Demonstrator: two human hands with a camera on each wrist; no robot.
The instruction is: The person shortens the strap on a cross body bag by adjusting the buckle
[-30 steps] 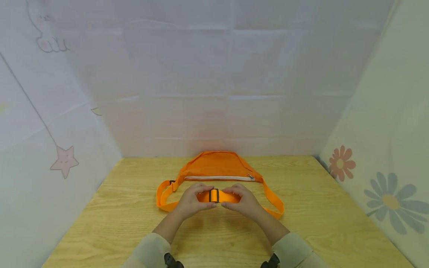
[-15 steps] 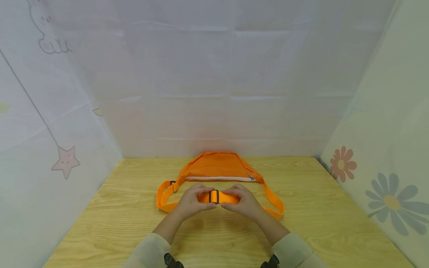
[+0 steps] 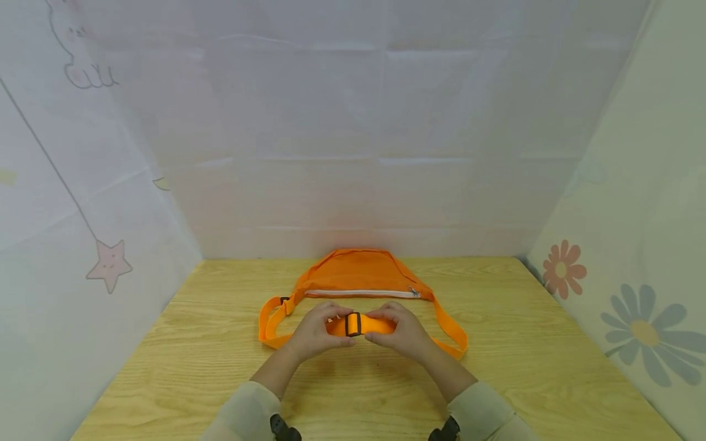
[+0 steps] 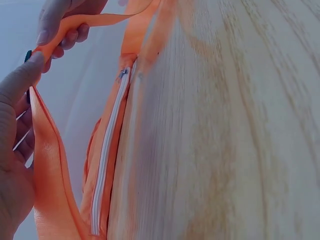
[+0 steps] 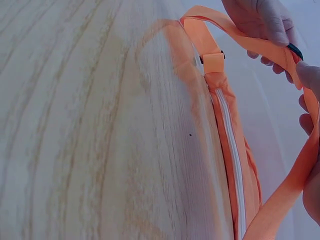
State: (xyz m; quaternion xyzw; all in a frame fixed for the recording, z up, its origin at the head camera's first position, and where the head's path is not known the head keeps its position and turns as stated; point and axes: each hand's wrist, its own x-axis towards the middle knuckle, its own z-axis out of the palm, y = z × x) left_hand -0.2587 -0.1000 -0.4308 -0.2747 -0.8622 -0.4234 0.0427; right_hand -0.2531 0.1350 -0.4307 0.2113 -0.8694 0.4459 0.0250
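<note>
An orange waist bag (image 3: 355,272) lies near the back of the table, its white zipper (image 3: 361,294) facing me. Its orange strap loops forward, and the front stretch is raised between both hands. A black slide buckle (image 3: 359,324) sits on this stretch, in the gap between the hands. My left hand (image 3: 311,331) pinches the strap (image 4: 47,165) just left of the buckle, its fingertips at the buckle's edge. On the right side, my right hand (image 3: 407,334) grips the strap (image 5: 285,200) between thumb and fingers. The palms partly hide the strap.
A second black slider (image 3: 284,301) is on the strap at the bag's left end. The wooden table (image 3: 353,392) ends at a pale back sheet (image 3: 353,153), with printed sheets at left and right. Dark straps circle both sleeved wrists.
My left thumb has dropped slightly at the buckle's lower edge, and the buckle has shifted a little to the right. The bag and my right hand look nearly unmoved.
</note>
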